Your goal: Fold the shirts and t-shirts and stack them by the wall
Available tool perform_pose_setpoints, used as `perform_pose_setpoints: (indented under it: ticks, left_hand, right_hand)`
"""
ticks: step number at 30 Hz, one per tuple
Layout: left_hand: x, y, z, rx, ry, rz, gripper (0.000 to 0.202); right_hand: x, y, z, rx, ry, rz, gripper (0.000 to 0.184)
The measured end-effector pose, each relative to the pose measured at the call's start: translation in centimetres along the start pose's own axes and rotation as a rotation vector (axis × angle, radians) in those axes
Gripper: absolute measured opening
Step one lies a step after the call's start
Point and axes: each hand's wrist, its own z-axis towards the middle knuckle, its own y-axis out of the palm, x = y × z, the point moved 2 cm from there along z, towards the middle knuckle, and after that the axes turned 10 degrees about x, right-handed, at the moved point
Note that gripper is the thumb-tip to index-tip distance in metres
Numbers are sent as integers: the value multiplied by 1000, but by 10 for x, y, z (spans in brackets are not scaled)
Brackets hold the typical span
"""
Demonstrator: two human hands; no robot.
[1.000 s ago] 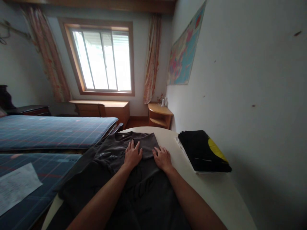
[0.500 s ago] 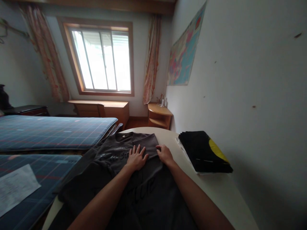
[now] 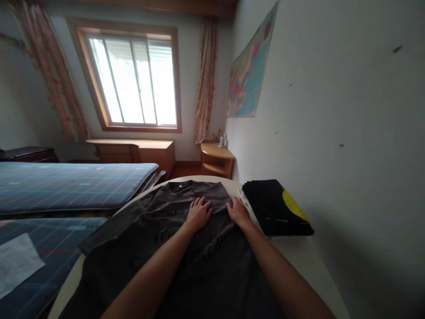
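Note:
A dark grey T-shirt (image 3: 139, 257) with dark lettering is spread over a round cream table (image 3: 318, 270), its collar at the far end. My left hand (image 3: 199, 213) lies flat on the shirt's upper front, fingers spread. At the shirt's right edge, by the sleeve, my right hand (image 3: 238, 212) rests with thumb and fingers apart. Just beyond it sits a folded stack of black clothes (image 3: 268, 210) with a yellow patch, with something white underneath.
Beds with blue plaid mattresses (image 3: 73, 184) stand to the left, a sheet of paper (image 3: 18, 261) on the nearer one. A white wall (image 3: 332, 102) runs along the right. Behind are a wooden desk (image 3: 156, 150) and a corner shelf (image 3: 217, 153).
Both hands have shifted right, and the T-shirt has slid right with them across the table. Its left side lies smoother and more spread out. The view has turned slightly right.

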Motion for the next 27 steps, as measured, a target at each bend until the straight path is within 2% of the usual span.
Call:
perform_pose_setpoints:
  ticks: [3, 5, 9, 12, 15, 18, 19, 24, 27]
  left_hand:
    - [7, -5, -10, 61, 8, 15, 44]
    - [8, -9, -20, 59, 19, 12, 46]
    - [2, -15, -41, -16, 44, 14, 57]
    - [-5, -19, -52, -42, 15, 48, 62]
    - [-10, -22, -57, -41, -54, 90, 59]
    - [-12, -21, -60, -69, -66, 84, 58]
    - [-12, -20, -61, -83, -58, 77, 60]
    - [-14, -18, -61, -107, -33, 65, 63]
    - [-13, -19, -56, -116, -33, 62, 63]
  right_hand:
    - [-7, -11, -22, -21, 55, -70, 51]
    - [-9, -21, -42, -48, 70, -135, 49]
    - [-2, -40, -77, -112, -43, -240, 43]
    - [9, -52, -90, -170, -99, -296, 38]
    - [10, -66, -99, -133, -155, -321, 33]
    - [-8, -84, -121, -85, -330, -254, 32]
    - [-17, -90, -133, -111, -414, -185, 34]
    - [-49, -112, -205, -469, -934, 178, 58]
    - [-49, -109, -231, -554, -1096, 220, 61]
